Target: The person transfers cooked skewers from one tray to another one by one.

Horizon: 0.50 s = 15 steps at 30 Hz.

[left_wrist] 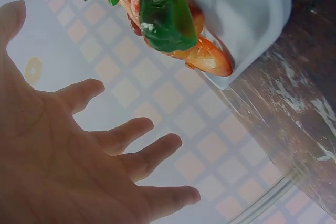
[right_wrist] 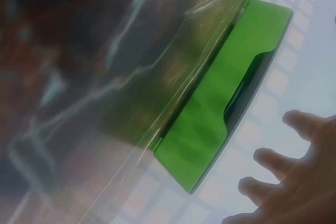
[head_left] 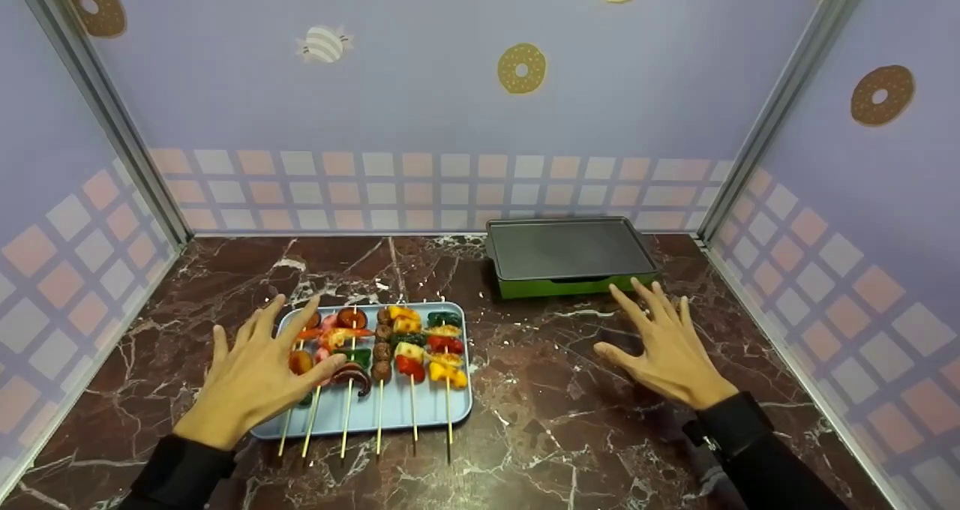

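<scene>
My left hand is spread over the left edge of a light blue tray, fingers apart and holding nothing. Several skewers lie side by side on the tray, their sticks poking past its near rim. One carries brown meatballs; others bear yellow, red and green pieces. In the left wrist view, a green pepper piece shows near the tray's corner. My right hand, also spread and holding nothing, is just in front of a green grill with a flat dark plate on top.
A dark red marbled tabletop lies under everything. Purple walls with tile and doughnut patterns close in the back and both sides, with metal posts at the corners. The grill stands close to the back wall.
</scene>
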Motion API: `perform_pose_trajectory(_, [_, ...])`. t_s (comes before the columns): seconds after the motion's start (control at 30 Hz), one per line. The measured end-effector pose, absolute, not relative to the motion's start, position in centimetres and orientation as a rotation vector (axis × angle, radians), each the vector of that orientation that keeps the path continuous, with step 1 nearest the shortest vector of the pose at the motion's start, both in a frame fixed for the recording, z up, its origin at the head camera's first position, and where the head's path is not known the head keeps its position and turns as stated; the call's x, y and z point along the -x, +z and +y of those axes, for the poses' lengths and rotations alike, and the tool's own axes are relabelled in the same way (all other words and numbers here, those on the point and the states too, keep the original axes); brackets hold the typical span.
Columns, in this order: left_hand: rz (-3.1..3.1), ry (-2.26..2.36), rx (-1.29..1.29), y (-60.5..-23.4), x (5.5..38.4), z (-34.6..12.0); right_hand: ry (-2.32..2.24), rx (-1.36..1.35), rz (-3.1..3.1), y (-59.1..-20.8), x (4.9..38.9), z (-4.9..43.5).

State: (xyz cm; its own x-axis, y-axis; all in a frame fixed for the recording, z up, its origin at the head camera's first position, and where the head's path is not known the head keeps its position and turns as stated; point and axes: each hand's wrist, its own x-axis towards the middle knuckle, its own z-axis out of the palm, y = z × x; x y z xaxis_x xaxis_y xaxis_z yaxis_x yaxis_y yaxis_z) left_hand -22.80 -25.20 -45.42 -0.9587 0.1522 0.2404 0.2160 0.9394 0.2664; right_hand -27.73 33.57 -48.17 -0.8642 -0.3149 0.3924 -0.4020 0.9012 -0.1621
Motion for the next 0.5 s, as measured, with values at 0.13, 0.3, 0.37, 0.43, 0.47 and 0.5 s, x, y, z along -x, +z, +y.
perform_pose_trajectory(0.13, [-2.906,-0.39,0.253,-45.6,22.7,-25.3,0.301,-0.525,-2.736,-48.2,27.7,34.2])
perform_pose_trajectory(0.3, [-2.955,-0.35,0.237,-45.8,22.6,-25.5,0.283,-0.499,-2.784,-48.3,27.5,34.9])
perform_pose_trajectory(0.37, [-2.974,-0.347,0.232,-46.0,22.6,-25.6,0.279,-0.486,-2.799,-48.3,27.3,35.2])
perform_pose_trajectory(0.43, [-2.997,-0.344,0.229,-46.0,22.6,-25.6,0.27,-0.492,-2.807,-48.3,27.2,35.5])
perform_pose_trajectory(0.47, [-3.008,-0.344,0.229,-46.1,22.5,-25.5,0.265,-0.495,-2.809,-48.3,27.2,35.6])
perform_pose_trajectory(0.5, [-3.021,-0.344,0.231,-46.1,22.5,-25.5,0.26,-0.5,-2.811,-48.4,27.1,35.7])
